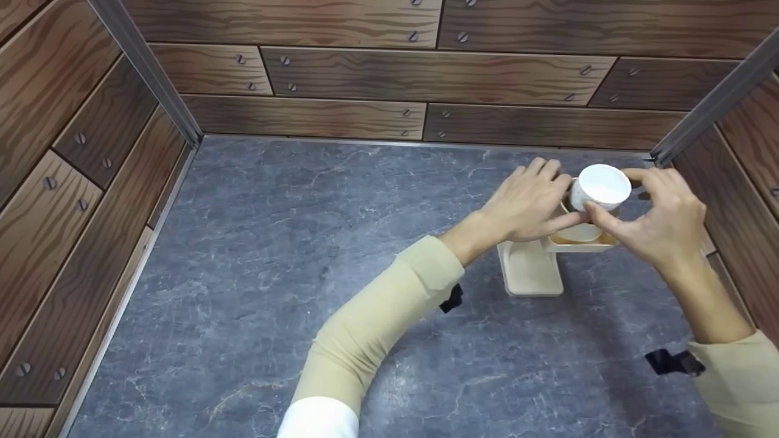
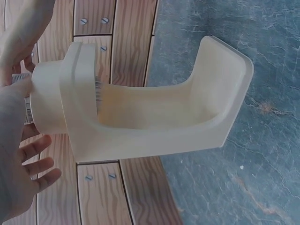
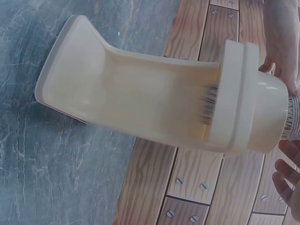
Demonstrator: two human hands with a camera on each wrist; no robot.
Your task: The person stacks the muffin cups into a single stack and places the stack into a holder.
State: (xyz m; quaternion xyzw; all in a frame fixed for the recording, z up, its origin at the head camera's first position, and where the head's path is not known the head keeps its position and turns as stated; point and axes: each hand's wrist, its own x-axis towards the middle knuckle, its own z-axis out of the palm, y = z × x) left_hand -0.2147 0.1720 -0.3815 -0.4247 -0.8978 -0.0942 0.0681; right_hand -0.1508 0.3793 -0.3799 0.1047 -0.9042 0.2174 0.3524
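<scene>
A round white cup [image 1: 604,184] with a pale inner face sits over the top of a cream plastic stand [image 1: 531,271]. My right hand [image 1: 666,216] pinches the cup between thumb and fingers from the right. On the other side my left hand [image 1: 526,204] curls round the cup's lower part, thumb in front, fingertips close to the stand's collar [image 2: 48,96]. In the right wrist view the cup's side [image 3: 293,117] shows grey stripes just above the collar. Thin grey strands [image 3: 208,104] poke out beneath the collar, inside the stand's hollow, C-shaped body.
The stand's flat foot [image 2: 229,89] rests on a dark grey marbled tabletop [image 1: 274,255]. Wood-patterned panels [image 1: 389,73] wall the table at the back and both sides. The right wall [image 1: 730,182] is close to my right hand.
</scene>
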